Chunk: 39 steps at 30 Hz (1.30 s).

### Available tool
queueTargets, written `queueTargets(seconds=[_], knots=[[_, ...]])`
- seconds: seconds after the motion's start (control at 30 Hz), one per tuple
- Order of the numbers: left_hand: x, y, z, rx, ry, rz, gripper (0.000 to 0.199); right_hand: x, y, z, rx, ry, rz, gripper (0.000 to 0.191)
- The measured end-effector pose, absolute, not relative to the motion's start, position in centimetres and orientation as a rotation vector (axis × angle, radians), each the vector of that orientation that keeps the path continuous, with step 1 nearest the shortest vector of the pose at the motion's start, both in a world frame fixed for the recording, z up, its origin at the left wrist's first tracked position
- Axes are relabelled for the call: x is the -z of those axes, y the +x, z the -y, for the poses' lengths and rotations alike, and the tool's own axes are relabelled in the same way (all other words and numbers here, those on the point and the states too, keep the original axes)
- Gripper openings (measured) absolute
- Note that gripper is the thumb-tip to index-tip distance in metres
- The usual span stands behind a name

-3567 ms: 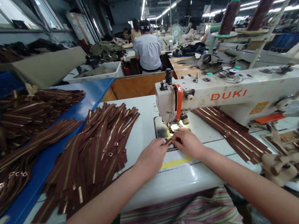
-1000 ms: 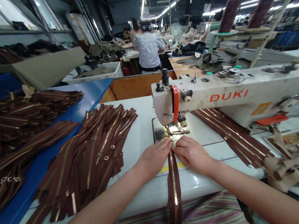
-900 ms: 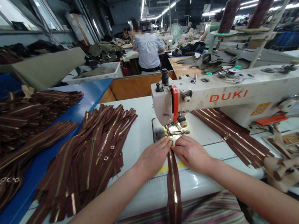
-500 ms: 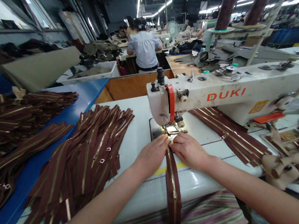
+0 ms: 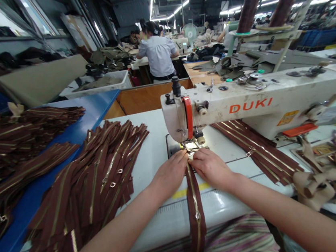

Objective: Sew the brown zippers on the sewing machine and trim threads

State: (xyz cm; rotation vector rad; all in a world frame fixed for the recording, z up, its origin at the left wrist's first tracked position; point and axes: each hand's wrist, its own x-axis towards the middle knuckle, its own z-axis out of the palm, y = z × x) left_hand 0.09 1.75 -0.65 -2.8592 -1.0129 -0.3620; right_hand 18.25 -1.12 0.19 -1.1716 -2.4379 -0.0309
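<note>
At twelve o'clock, the left hand point(image 5: 174, 170) and right hand point(image 5: 211, 167) pinch the far end of a brown zipper point(image 5: 195, 197) just before the presser foot point(image 5: 193, 144). It runs toward six, over the front edge of the tabletop point(image 5: 156, 155) onto striped clothing point(image 5: 232, 236). Fingers this near could get caught if the needle ran; a snagged loose end might skew the zipper. Bare room lies toward eleven; heaped zippers point(image 5: 93, 187) crowd ten, the sewing machine point(image 5: 264, 115) two.

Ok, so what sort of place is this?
It looks like a sewing workshop, perhaps a garment or bag factory: there's a DUKI sewing machine up front, a heap of brown metal zippers beside it, and a person in a light shirt working farther back.
</note>
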Motion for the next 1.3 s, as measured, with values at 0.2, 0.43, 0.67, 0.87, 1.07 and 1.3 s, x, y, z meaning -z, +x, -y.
queueTargets(seconds=[0.2, 0.43, 0.67, 0.87, 1.07, 1.3], knots=[[1.0, 0.1, -1.9, 0.385, -2.866, 1.016, 0.033, -0.1, 18.2, 0.9, 0.038, -1.193, 2.463, 0.016], [0.6, 0.1, -1.6, 0.489, -2.879, 1.04, 0.03, -0.3, 18.2, 0.9, 0.023, -1.213, 2.473, 0.015], [0.1, 0.3, -1.4, 0.566, -2.851, 1.091, 0.025, -0.4, 18.3, 1.0, 0.04, -1.218, 2.482, 0.015], [0.1, 0.3, -1.5, 0.549, -2.859, 1.091, 0.023, -0.4, 18.2, 0.9, 0.044, -1.209, 2.479, 0.017], [-0.1, 0.3, -1.5, 0.528, -2.831, 1.088, 0.022, -0.3, 18.3, 0.9, 0.049, -1.217, 2.485, 0.017], [-0.3, 0.6, -1.5, 0.475, -2.801, 1.12, 0.023, -0.1, 18.3, 0.7, 0.043, -1.225, 2.476, 0.02]])
